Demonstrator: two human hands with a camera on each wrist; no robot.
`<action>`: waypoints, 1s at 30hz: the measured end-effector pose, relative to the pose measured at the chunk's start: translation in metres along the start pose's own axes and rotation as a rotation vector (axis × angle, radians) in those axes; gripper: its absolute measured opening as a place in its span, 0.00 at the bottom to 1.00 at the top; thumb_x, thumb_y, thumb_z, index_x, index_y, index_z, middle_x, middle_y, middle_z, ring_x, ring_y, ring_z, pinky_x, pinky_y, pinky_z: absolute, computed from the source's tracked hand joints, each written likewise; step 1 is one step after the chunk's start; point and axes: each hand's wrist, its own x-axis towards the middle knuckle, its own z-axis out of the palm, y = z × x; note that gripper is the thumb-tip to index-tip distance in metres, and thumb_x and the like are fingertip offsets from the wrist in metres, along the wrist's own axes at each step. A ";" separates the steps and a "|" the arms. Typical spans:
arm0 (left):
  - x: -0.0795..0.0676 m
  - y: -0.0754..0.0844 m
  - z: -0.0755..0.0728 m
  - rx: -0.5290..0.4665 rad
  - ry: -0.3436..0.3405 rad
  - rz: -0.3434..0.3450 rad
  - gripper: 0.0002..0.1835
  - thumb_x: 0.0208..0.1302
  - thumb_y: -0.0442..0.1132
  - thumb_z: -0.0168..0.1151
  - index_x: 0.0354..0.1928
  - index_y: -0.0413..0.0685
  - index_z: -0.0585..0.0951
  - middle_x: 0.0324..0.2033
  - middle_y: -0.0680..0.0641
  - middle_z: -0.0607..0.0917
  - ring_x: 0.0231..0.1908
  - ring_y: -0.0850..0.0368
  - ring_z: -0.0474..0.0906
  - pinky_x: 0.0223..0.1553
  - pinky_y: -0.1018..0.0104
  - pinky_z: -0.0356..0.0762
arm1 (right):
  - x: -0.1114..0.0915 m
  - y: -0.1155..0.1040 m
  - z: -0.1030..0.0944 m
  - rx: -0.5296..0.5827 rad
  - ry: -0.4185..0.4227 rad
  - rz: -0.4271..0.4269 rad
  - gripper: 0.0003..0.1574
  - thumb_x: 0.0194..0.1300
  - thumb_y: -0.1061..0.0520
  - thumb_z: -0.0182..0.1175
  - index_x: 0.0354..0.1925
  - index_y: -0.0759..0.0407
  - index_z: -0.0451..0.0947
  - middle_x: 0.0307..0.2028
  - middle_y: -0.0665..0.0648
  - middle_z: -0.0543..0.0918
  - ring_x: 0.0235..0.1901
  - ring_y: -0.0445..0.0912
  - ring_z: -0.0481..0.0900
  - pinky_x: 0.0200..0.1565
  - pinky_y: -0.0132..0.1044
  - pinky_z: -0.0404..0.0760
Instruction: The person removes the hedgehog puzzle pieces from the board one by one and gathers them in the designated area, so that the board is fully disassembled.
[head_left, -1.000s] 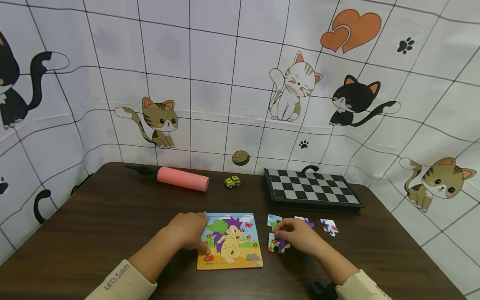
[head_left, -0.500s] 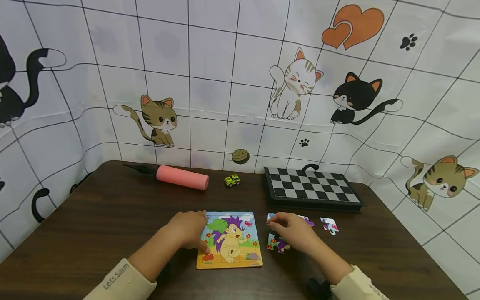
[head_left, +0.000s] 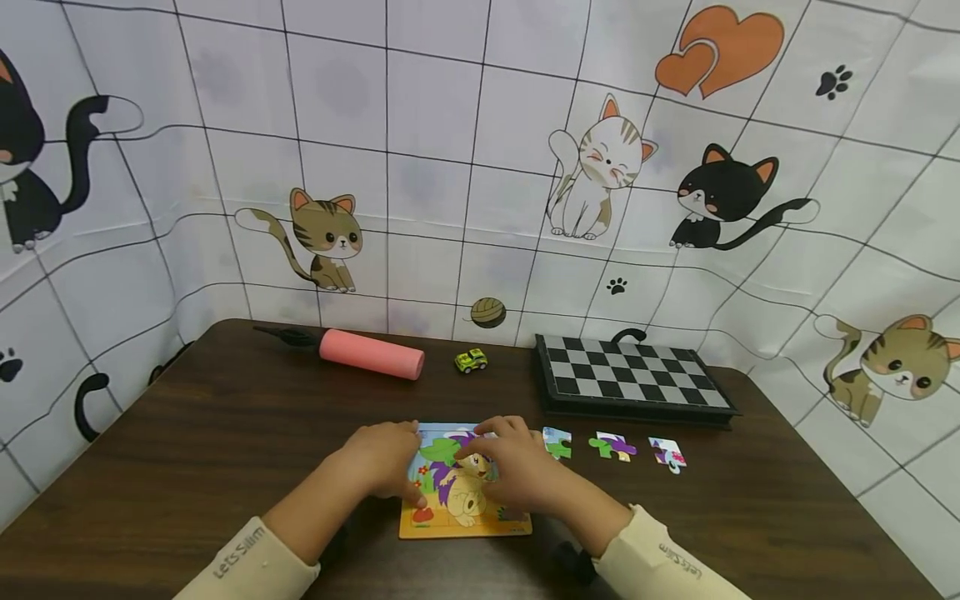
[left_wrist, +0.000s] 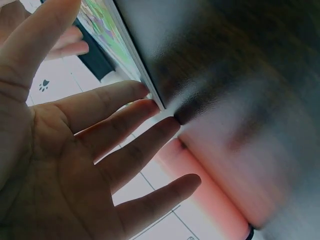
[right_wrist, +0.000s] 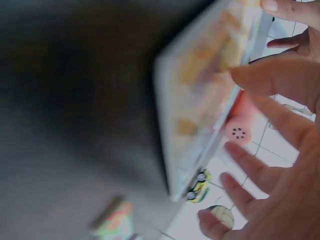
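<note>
A square hedgehog puzzle board [head_left: 431, 528] lies flat on the dark table in the head view. My left hand [head_left: 381, 461] rests at its left edge, thumb on the lower left corner; in the left wrist view, its fairly straight fingers [left_wrist: 135, 150] reach the board's edge. My right hand [head_left: 517, 467] is over the board's right half, thumb and fingers apart. The right wrist view shows its thumb [right_wrist: 260, 76] over the blurred picture, and I see no piece between the fingers. Puzzle pieces lie to the right: a blue-green one [head_left: 557, 442], a purple-green one [head_left: 615, 447] and a pink-white one [head_left: 667, 454].
A black-and-white chessboard box [head_left: 633, 379] stands at the back right. Towards the back are a small yellow-green toy car [head_left: 471, 361] and a pink cylinder [head_left: 371, 354] with a black pointed end. A cat-patterned cloth [head_left: 427, 167] hangs behind the table.
My right hand has moved left from the loose pieces to over the puzzle board. The flower-and-purple pieces nearest me are now out of sight by the right wrist. My left hand stays put.
</note>
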 end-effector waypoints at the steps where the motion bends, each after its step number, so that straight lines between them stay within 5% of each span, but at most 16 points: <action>1: 0.000 0.000 0.000 0.002 -0.001 0.001 0.44 0.44 0.56 0.80 0.60 0.36 0.79 0.65 0.37 0.74 0.64 0.36 0.70 0.61 0.34 0.67 | 0.002 -0.002 -0.001 -0.014 -0.016 0.008 0.29 0.53 0.60 0.70 0.54 0.42 0.83 0.64 0.56 0.71 0.66 0.58 0.59 0.59 0.63 0.63; 8: -0.001 0.003 -0.002 0.008 -0.006 -0.002 0.44 0.44 0.56 0.80 0.60 0.37 0.79 0.65 0.38 0.74 0.64 0.37 0.70 0.61 0.35 0.67 | 0.014 -0.009 -0.008 -0.140 -0.133 0.085 0.35 0.48 0.50 0.76 0.57 0.40 0.81 0.68 0.58 0.67 0.68 0.59 0.58 0.61 0.60 0.64; 19: 0.000 0.001 -0.001 0.005 -0.003 -0.011 0.43 0.44 0.55 0.80 0.61 0.38 0.79 0.64 0.38 0.75 0.64 0.37 0.71 0.62 0.36 0.67 | 0.025 -0.012 -0.019 -0.158 -0.193 0.104 0.33 0.46 0.47 0.79 0.52 0.41 0.82 0.63 0.55 0.73 0.66 0.57 0.61 0.59 0.58 0.63; 30: 0.001 0.002 -0.002 0.009 -0.014 -0.018 0.43 0.44 0.56 0.80 0.60 0.38 0.79 0.65 0.38 0.75 0.63 0.38 0.71 0.62 0.36 0.67 | 0.025 -0.007 -0.011 -0.069 -0.085 0.063 0.35 0.43 0.51 0.82 0.48 0.48 0.75 0.53 0.51 0.78 0.57 0.52 0.70 0.60 0.52 0.73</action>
